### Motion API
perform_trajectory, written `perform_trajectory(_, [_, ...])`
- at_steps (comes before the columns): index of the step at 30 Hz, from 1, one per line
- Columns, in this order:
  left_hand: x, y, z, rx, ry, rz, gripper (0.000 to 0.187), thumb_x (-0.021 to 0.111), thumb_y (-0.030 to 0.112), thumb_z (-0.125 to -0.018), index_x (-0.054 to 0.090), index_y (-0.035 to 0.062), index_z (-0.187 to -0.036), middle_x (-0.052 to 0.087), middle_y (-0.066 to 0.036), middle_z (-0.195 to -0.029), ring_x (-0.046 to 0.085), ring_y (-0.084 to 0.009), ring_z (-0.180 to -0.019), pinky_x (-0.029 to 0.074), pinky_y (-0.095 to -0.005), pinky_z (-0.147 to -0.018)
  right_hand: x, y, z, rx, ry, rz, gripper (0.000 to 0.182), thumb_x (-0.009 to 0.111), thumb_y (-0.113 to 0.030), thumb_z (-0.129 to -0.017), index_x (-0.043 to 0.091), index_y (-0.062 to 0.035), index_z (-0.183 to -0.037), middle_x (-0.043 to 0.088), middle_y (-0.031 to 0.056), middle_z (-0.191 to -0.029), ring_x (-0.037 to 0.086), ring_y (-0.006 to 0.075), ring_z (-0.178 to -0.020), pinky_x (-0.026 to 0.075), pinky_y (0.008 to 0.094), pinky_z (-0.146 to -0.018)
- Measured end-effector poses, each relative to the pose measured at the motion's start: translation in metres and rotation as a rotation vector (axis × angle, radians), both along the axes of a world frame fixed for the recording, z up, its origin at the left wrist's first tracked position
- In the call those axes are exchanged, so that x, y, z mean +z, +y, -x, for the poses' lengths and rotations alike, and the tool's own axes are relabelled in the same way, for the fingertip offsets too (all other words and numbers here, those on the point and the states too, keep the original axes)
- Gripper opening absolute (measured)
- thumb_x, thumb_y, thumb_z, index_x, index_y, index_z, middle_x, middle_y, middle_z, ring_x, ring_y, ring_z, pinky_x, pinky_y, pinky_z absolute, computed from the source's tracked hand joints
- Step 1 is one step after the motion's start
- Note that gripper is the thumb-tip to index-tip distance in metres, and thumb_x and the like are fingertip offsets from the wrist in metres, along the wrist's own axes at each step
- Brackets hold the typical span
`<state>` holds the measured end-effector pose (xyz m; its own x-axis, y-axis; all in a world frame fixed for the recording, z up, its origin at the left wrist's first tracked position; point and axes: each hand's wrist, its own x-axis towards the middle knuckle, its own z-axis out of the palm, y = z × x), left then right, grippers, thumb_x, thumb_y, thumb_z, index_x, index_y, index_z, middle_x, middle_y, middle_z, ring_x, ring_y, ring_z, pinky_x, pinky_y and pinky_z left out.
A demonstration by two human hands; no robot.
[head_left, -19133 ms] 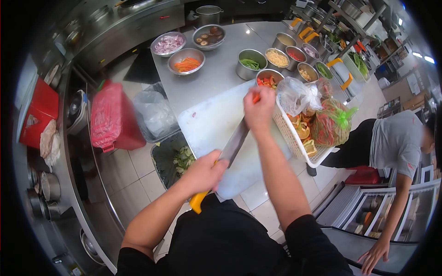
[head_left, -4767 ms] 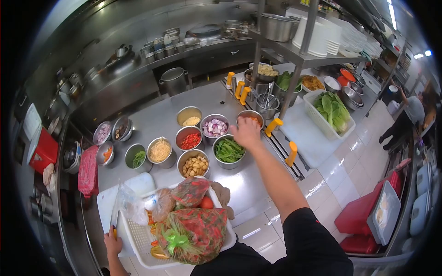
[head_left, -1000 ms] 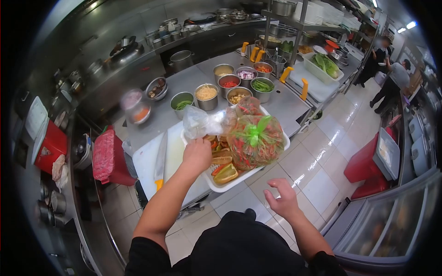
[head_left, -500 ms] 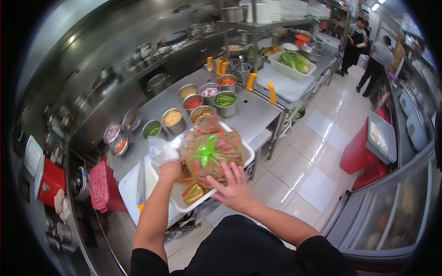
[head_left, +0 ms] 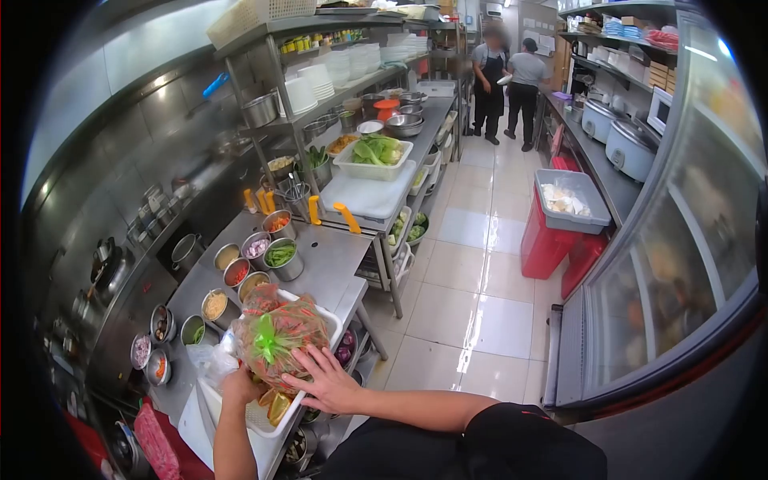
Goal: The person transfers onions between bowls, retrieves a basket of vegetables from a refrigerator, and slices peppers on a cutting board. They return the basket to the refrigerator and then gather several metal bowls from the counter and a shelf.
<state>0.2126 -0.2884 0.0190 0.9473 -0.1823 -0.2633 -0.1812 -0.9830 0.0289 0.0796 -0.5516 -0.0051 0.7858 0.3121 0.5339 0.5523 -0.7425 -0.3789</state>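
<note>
Hanging on the far wall: paper sheets (head_left: 545, 54), print too small to read. White plastic basket (head_left: 330, 322), one: set on a stainless-steel table (head_left: 334, 258), long axis slanting from lower left to upper right of the view. Contents: clear plastic bag (head_left: 298, 320) with red-and-green filling, green knot (head_left: 266, 340) uppermost; cut bell pepper pieces (head_left: 278, 408) at the lower end. Right hand (head_left: 330, 386): released, fingers spread against the knotted bag. Left hand (head_left: 238, 387): at the basket's opposite side, beside a translucent bag (head_left: 210, 364); fingers hidden, grasp cannot be told. Edges: basket's right-hand rim along the table's front edge; steel pot of sliced greens (head_left: 281, 254) near the far end. Free room: bare tabletop right of that pot; tiled aisle (head_left: 436, 312) alongside
</note>
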Motion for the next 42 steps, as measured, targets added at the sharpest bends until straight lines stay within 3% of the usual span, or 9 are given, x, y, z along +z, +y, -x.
perform_trajectory(7, [0.026, 0.001, 0.015, -0.17, -0.154, 0.112, 0.049, 0.078, 0.032, -0.071, 0.067, 0.0119, -0.114, 0.073, -0.018, -0.1, 0.069, -0.0379, -0.094, 0.055, -0.0448, -0.084, 0.01, 0.006, 0.009, -0.069, 0.026, 0.032, 0.07, 0.074, -0.036, -0.086, 0.045, -0.0277, -0.149, 0.024, 0.0214, -0.16, 0.023, 0.0472, -0.146, 0.023, 0.0592, -0.117])
perform_trajectory(12, [0.047, 0.027, 0.034, -0.092, -0.45, 0.628, 0.035, 0.071, 0.009, -0.076, 0.061, 0.0012, -0.109, 0.07, -0.018, -0.087, 0.069, -0.0331, -0.08, 0.055, -0.0406, -0.074, 0.033, 0.025, 0.034, -0.238, 0.055, 0.079, 0.073, 0.074, -0.034, -0.086, 0.043, -0.0237, -0.151, 0.021, 0.0209, -0.161, 0.025, 0.0478, -0.143, 0.026, 0.0592, -0.115])
perform_trajectory(17, [0.105, 0.093, 0.098, 0.022, -0.393, 1.189, 0.027, 0.066, 0.0, -0.078, 0.058, -0.0014, -0.103, 0.065, -0.011, -0.074, 0.065, -0.0204, -0.061, 0.054, -0.0349, -0.059, 0.071, 0.073, 0.025, -0.011, 0.125, 0.043, 0.043, 0.071, -0.021, -0.08, 0.061, -0.0033, -0.118, 0.059, 0.0148, -0.111, 0.062, 0.0327, -0.104, 0.05, 0.0408, -0.088])
perform_trajectory(21, [0.069, 0.144, 0.102, 0.127, -0.234, 0.75, 0.028, 0.069, 0.006, -0.077, 0.058, -0.0015, -0.102, 0.066, -0.016, -0.073, 0.067, -0.0285, -0.06, 0.055, -0.0379, -0.06, 0.098, 0.112, -0.009, -0.159, 0.652, 0.167, 0.022, 0.064, -0.012, -0.077, 0.074, -0.0001, -0.093, 0.072, 0.0187, -0.099, 0.071, 0.0348, -0.094, 0.056, 0.045, -0.075])
perform_trajectory(27, [-0.003, 0.164, 0.066, -0.067, -0.246, 0.364, 0.046, 0.078, 0.017, -0.076, 0.06, -0.0004, -0.116, 0.062, -0.022, -0.105, 0.063, -0.0415, -0.091, 0.052, -0.0487, -0.082, 0.073, 0.161, -0.023, -0.168, 0.895, 0.441, 0.04, 0.063, -0.026, -0.088, 0.064, -0.0018, -0.12, 0.07, 0.0197, -0.114, 0.068, 0.0371, -0.107, 0.056, 0.0483, -0.084])
perform_trajectory(30, [0.033, 0.155, 0.068, -0.275, -0.615, 0.742, 0.036, 0.077, 0.014, -0.079, 0.064, -0.0005, -0.109, 0.065, -0.021, -0.1, 0.063, -0.0405, -0.089, 0.052, -0.048, -0.083, 0.072, 0.171, -0.028, -0.246, 0.963, 0.496, 0.041, 0.062, -0.017, -0.088, 0.062, -0.0038, -0.127, 0.061, 0.0196, -0.132, 0.065, 0.0365, -0.113, 0.056, 0.0481, -0.085])
perform_trajectory(33, [0.081, 0.106, 0.063, -0.535, -0.366, 0.869, 0.026, 0.074, 0.017, -0.083, 0.068, 0.0001, -0.101, 0.067, -0.019, -0.094, 0.064, -0.0403, -0.089, 0.052, -0.0474, -0.085, 0.073, 0.174, -0.032, -0.275, 1.027, 0.526, 0.062, 0.064, -0.009, -0.084, 0.049, -0.0058, -0.143, 0.048, 0.0248, -0.145, 0.064, 0.0377, -0.116, 0.055, 0.0463, -0.087])
perform_trajectory(38, [0.053, 0.037, -0.006, -0.492, 0.154, 0.007, 0.054, 0.07, 0.051, -0.083, 0.073, 0.002, -0.106, 0.071, -0.019, -0.112, 0.067, -0.0356, -0.105, 0.053, -0.0431, -0.09, 0.038, 0.169, -0.044, -0.162, 1.016, 0.504, 0.088, 0.064, -0.008, -0.082, 0.022, -0.0085, -0.158, 0.035, 0.0306, -0.151, 0.062, 0.0419, -0.116, 0.054, 0.0476, -0.091])
perform_trajectory(42, [-0.003, 0.028, -0.042, -0.468, 0.205, -0.048, 0.06, 0.07, 0.057, -0.079, 0.074, 0.0053, -0.11, 0.07, -0.019, -0.116, 0.067, -0.032, -0.109, 0.053, -0.0399, -0.094, 0.032, 0.168, -0.043, -0.24, 0.983, 0.408, 0.088, 0.063, -0.004, -0.08, 0.02, -0.0046, -0.157, 0.027, 0.0327, -0.155, 0.061, 0.0419, -0.119, 0.054, 0.047, -0.092])
